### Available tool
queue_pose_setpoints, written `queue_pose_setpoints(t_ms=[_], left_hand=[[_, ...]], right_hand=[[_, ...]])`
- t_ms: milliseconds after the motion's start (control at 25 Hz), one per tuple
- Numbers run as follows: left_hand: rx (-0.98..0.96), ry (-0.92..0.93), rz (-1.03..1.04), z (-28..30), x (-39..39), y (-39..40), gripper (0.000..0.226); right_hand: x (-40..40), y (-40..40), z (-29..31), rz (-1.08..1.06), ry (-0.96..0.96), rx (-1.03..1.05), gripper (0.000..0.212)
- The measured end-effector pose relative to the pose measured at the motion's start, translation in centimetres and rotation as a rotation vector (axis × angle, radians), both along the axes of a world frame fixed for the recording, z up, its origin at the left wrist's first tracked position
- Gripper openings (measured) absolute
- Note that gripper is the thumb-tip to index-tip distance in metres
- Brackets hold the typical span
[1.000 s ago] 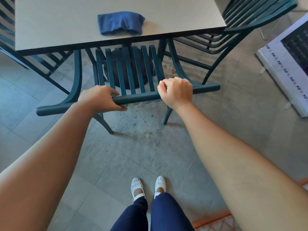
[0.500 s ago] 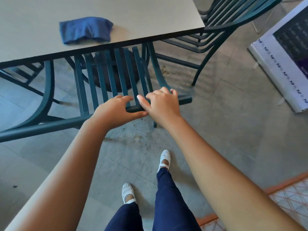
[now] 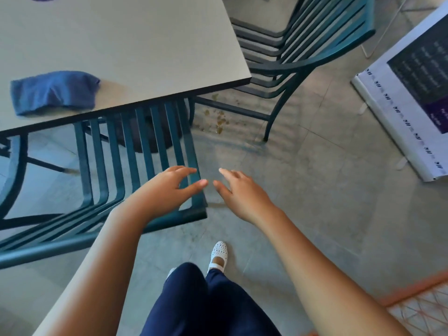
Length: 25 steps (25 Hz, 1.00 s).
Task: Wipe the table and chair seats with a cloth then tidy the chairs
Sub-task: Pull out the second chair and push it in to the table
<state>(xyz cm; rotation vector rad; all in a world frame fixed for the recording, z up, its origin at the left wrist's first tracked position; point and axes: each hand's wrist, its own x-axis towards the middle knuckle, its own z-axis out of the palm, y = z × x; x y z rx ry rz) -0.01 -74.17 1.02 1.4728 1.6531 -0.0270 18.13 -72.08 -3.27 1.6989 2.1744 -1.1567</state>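
Both hands lifted off the top rail of the near chair [image 3: 135, 151] since the earlier frames, where they had gripped and then rested on it. Left hand [image 3: 167, 187] hung over the rail's right end, fingers loosely spread and slightly bent, holding nothing; whether it brushed the slats could not be told. Right hand [image 3: 238, 190] hung just beside it at 3 o'clock, past the chair's corner and above the floor [image 3: 315, 178], fingers relaxed and apart, also holding nothing. Thumb tips of the two hands nearly met, not touching.

Chair stood pushed in, its slatted back running under the near edge of the table [image 3: 145, 44], top rail stretching from the hands toward 8 o'clock. Blue cloth [image 3: 54, 92] lay crumpled on the tabletop near that edge, at 10 o'clock from the hands and well apart from them. Second chair [image 3: 303, 52] of the same dark green stood at 1 o'clock, tucked against the table's right side, seat partly under the top.

Scattered brownish crumbs or stains [image 3: 219, 117] lay on the grey tiles between the two chairs. White sign board [image 3: 400, 93] with a dark printed panel lay on the floor at 2 o'clock, well apart from the furniture. Navy trousers [image 3: 206, 301] and one white perforated shoe [image 3: 218, 255] showed at 6 o'clock, below the hands. Orange-lined tiling [image 3: 421, 311] showed at 4 o'clock.
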Motion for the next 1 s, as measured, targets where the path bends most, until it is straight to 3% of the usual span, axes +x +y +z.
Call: queue_pose_setpoints(t_ms=[320,680,880,1000], left_hand=[[0.023,0.100,-0.077,-2.4,6.8,10.2,0.059],[0.242,0.071,0.156,-2.6,14.8,22.9,0.014],[0.282,0.046,0.255,-2.4,19.1,29.1,0.021],[0.193,0.052,0.283,-2.7,21.6,33.2,0.051]], right_hand=[[7.0,10.2,-0.7,-0.170,0.016,-0.009,0.048],[11.8,24.7,0.3,-0.221,0.065,0.066,0.033],[14.2,32.7,2.0,-0.172,0.036,0.226,0.030],[15.6,37.5,3.0,0.092,-0.113,0.295,0.044]])
